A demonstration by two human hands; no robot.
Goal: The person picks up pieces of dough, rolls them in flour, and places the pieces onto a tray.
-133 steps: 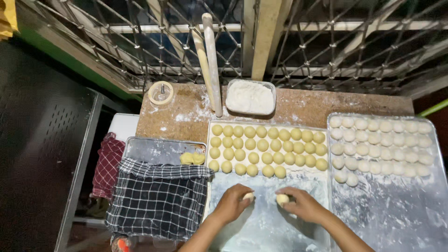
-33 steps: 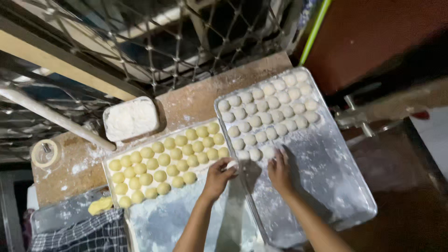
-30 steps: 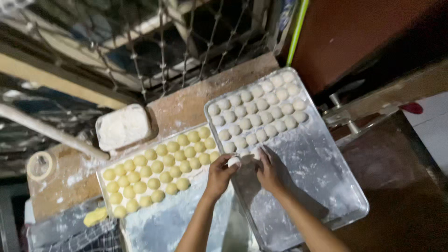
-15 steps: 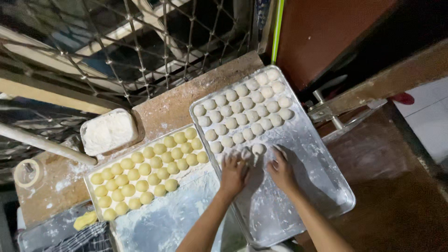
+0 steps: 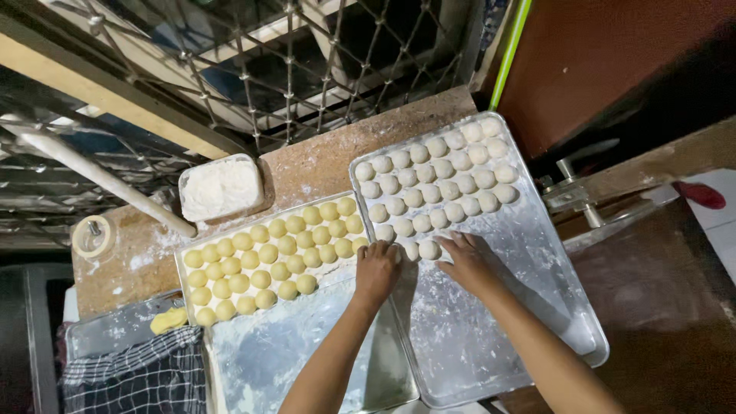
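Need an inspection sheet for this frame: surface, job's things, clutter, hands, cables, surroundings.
Surface: floured wooden counter.
Job's things: right tray with rows of pale dough balls; left tray with yellow dough balls.
Clutter: tub of flour, rolling pin, tape roll, checked cloth, yellow dough lump.
Hands: left hand and right hand lie at the nearest row of pale balls, palms down; grip on a ball cannot be told.
Cables: nothing seen.
Surroundings: metal window grille, green pole.
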